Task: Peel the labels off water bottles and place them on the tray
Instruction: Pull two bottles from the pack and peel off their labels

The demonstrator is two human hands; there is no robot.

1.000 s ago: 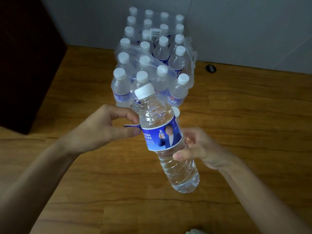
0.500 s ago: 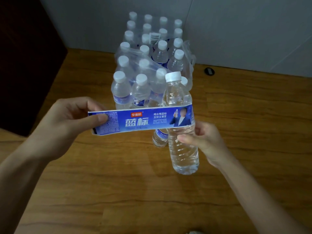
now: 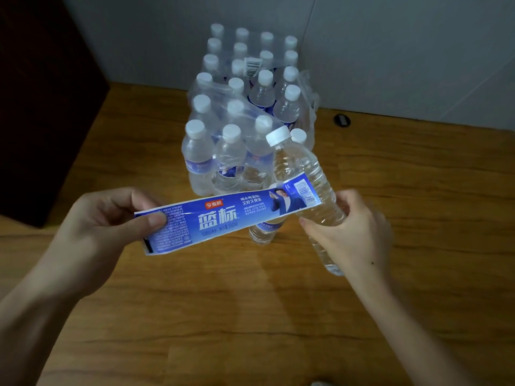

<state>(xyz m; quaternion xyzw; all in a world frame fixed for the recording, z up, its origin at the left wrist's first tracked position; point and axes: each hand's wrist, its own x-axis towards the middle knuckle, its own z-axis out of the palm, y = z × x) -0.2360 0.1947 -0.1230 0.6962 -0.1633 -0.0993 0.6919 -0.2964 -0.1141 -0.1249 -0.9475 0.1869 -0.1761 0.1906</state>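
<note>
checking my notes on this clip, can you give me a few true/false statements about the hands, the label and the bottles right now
1. The left hand pinches one end of the blue label. True.
2. The right hand is empty. False: it grips the clear bottle around its lower body.
3. The label has come fully free of the bottle. False: its far end still lies against the bottle's side.
4. The held bottle has a white cap on. True.
5. The shrink-wrapped pack of bottles lies on its side. False: its bottles stand upright on the wooden floor.
</note>
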